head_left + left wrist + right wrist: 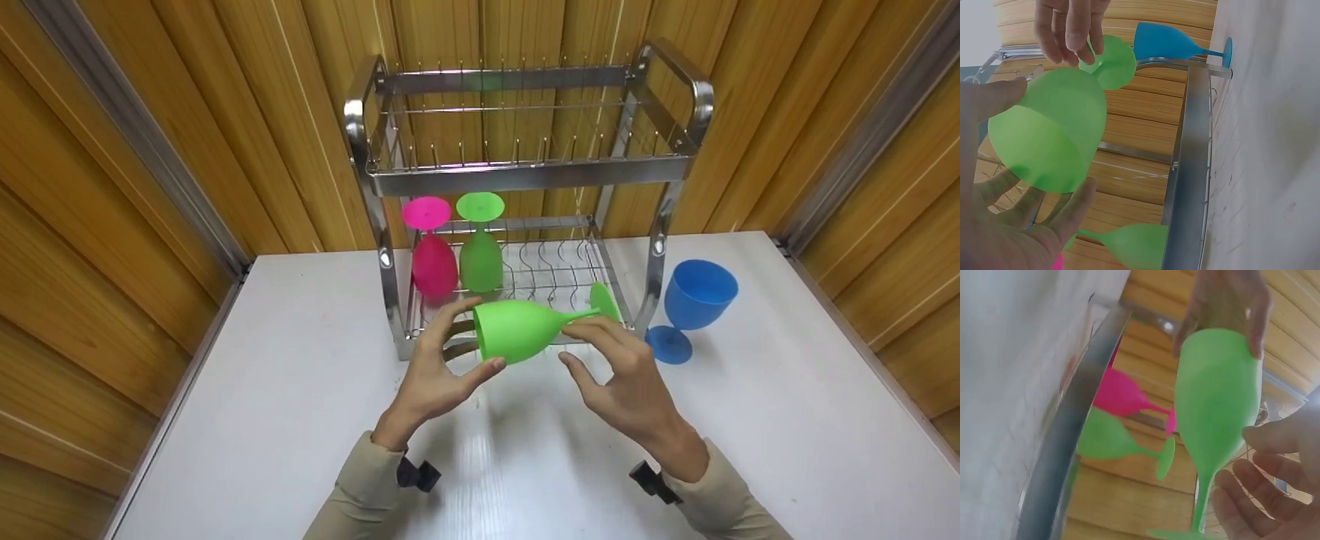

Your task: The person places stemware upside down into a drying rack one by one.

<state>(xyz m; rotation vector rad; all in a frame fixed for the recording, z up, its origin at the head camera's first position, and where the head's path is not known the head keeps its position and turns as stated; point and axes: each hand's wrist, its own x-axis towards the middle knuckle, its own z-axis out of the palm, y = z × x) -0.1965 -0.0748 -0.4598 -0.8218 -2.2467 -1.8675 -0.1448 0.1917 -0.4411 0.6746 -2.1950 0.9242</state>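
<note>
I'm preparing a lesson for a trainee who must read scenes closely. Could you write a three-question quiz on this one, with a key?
1. True or false: the blue goblet stands upright on the table, outside the rack.
2. How many goblets stand upside down in the rack?
3. How is the green goblet in the left hand turned?
A) upright
B) upside down
C) roughly on its side

Key:
1. True.
2. Two: a pink goblet and an upturned green goblet.
3. C.
</note>
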